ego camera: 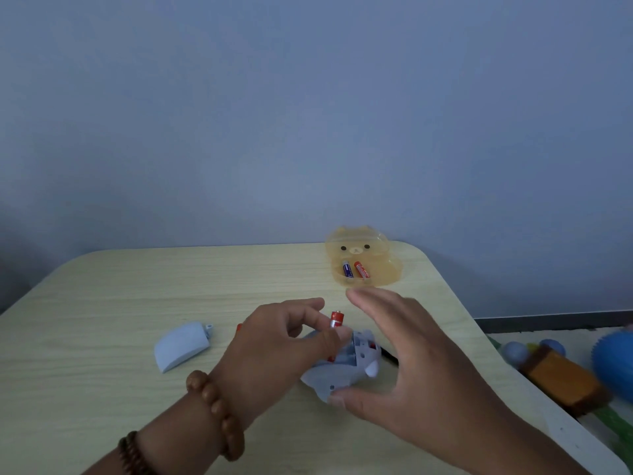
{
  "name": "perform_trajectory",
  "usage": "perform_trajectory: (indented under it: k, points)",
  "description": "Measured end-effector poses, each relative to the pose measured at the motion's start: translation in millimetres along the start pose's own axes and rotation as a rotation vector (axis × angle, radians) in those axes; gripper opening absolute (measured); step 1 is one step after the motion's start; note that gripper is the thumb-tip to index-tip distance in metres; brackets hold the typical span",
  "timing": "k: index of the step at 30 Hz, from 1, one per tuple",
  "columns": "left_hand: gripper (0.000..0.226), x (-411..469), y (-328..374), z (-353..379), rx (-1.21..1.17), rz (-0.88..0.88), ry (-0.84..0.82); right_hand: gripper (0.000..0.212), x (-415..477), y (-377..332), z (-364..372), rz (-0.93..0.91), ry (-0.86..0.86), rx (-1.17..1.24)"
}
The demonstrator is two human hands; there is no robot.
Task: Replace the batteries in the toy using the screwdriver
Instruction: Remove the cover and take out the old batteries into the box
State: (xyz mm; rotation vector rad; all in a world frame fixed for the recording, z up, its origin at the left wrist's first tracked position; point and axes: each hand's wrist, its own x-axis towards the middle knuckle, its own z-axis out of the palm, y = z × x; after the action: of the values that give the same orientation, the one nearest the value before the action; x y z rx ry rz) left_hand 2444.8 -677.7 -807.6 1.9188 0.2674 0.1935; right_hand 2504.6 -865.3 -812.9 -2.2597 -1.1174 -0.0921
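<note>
A pale blue toy [346, 370] lies on the table with its battery bay open toward me. My left hand [274, 351] pinches a red and silver battery [336, 318] upright just above the bay. My right hand [404, 358] cups the toy's right side, thumb against its near edge, fingers spread above it. The blue battery cover [181, 346] lies to the left on the table. A red bit [239, 326] peeks out behind my left hand; I cannot tell what it is. The screwdriver is mostly hidden; a dark tip [388, 354] shows by my right palm.
A translucent yellow bear-shaped box [387, 269] stands open at the back, holding a blue battery [347, 269] and a red battery [362, 269]. The table edge [486, 337] runs along the right; toys, a brown block [561, 378] and a blue ball [615, 361], lie on the floor beyond it.
</note>
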Motion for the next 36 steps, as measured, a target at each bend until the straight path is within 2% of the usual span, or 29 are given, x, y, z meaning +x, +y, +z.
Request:
perform_trajectory:
  k: [2,5,9,13,15,19,24,31,36]
  points:
    - [0.016,-0.4,4.2,1.7,-0.039,-0.016,-0.009,0.077,5.9,-4.3,1.2,-0.076,0.097,-0.034]
    - [0.028,-0.1,4.4,6.5,-0.005,0.036,-0.021,0.047,11.6,-7.1,6.4,-0.095,0.18,-0.004]
    - [0.066,-4.6,1.6,-0.1,0.147,0.073,-0.049,0.041,22.1,2.2,-3.0,-0.045,0.168,0.032]
    - [0.108,-17.7,1.2,-6.7,0.614,0.154,-0.132,0.046,74.9,49.4,-28.4,0.201,0.197,0.151]
    - [0.109,-21.5,0.9,-2.5,0.708,0.179,-0.125,0.052,109.0,72.6,-33.6,0.241,0.127,0.091]
    - [0.091,-20.1,1.0,2.1,0.771,0.242,-0.12,0.054,163.2,95.8,-27.2,0.221,-0.098,-0.026]
    - [0.094,-14.6,-7.0,0.0,0.742,0.306,-0.108,0.056,188.4,104.2,-17.7,0.276,-0.356,-0.013]
    - [0.097,-8.2,-19.6,-1.5,0.678,0.372,-0.091,0.054,194.5,113.3,-17.3,0.315,-0.455,0.075]
    - [0.097,-8.7,-20.0,-2.1,0.696,0.396,-0.089,0.052,191.9,112.7,-16.2,0.321,-0.454,0.103]
